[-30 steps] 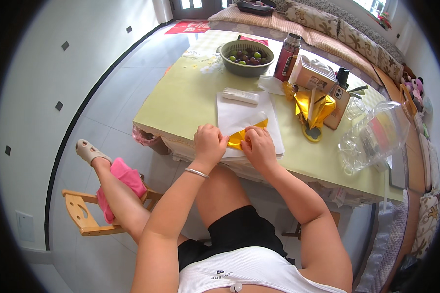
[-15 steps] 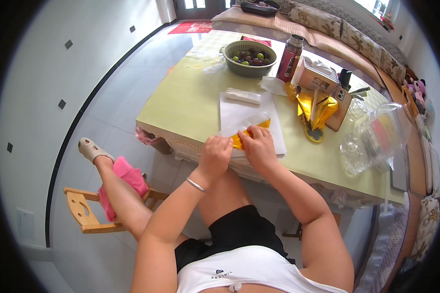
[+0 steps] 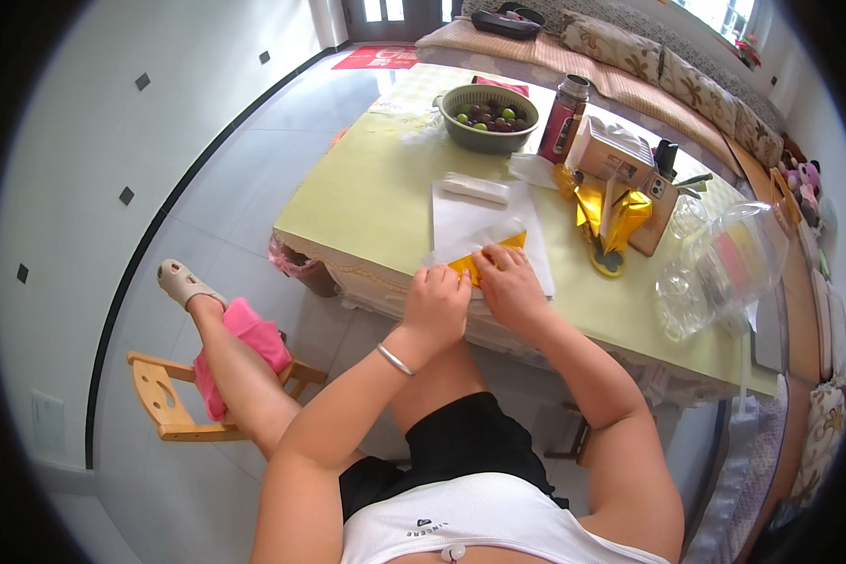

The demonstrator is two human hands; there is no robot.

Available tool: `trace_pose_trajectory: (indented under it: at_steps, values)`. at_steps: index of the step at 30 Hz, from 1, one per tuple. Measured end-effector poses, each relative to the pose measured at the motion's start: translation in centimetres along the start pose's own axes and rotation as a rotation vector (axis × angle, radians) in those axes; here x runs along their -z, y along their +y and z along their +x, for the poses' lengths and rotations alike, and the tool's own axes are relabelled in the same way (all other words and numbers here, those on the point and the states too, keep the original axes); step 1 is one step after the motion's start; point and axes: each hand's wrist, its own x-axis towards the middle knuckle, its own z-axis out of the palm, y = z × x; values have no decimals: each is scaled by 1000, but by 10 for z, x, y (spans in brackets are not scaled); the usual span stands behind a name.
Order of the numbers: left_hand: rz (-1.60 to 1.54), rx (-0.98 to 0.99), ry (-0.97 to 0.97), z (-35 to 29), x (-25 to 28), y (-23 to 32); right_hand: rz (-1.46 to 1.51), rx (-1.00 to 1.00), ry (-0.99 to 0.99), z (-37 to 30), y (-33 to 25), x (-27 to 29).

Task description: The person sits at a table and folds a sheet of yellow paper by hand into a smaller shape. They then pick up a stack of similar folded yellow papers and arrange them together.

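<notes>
"Two hands close together: holding what?"

"Pinching a gold sheet (image 3: pixel 510 242), slanting up to the right, near the front edge of the table (image 3: pixel 348 202)."

"And the left hand (image 3: pixel 438 299)?"

"Curled almost closed, fingertips on the sheet's lower left end; on the wrist, a silver bangle (image 3: pixel 396 358)."

"The right hand (image 3: pixel 512 282)?"

"Bent over the middle of the same sheet, fingers drawn in and gripping; thumb partly hidden, so impossible to tell how tightly."

"Underneath?"

"White paper (image 3: pixel 453 218), with a translucent strip (image 3: pixel 492 232) along the gold's far edge and a white oblong object (image 3: pixel 476 187) lying farther up."

"Beyond that?"

"A grey-green basin (image 3: pixel 487 141) of grapes (image 3: pixel 484 117); to its right, a dark red bottle (image 3: pixel 560 127), then a tissue box (image 3: pixel 611 162)."

"Right of the paper?"

"Crumpled gold foil (image 3: pixel 633 219) partly over a phone (image 3: pixel 656 226), touching a yellow-and-grey handle (image 3: pixel 607 261); farther right, a clear plastic bag (image 3: pixel 714 282)."
</notes>
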Motion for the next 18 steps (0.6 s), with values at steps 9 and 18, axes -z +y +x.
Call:
trace_pose_trajectory:
  at_steps: [9, 18]
  values:
    - [-56, 291, 49, 46, -15, -3, 270, -298, -99, 25, 44, 25]
    - [-139, 393, -218, 65, -6, -16, -68, 144, -82, 52, 68, 25]
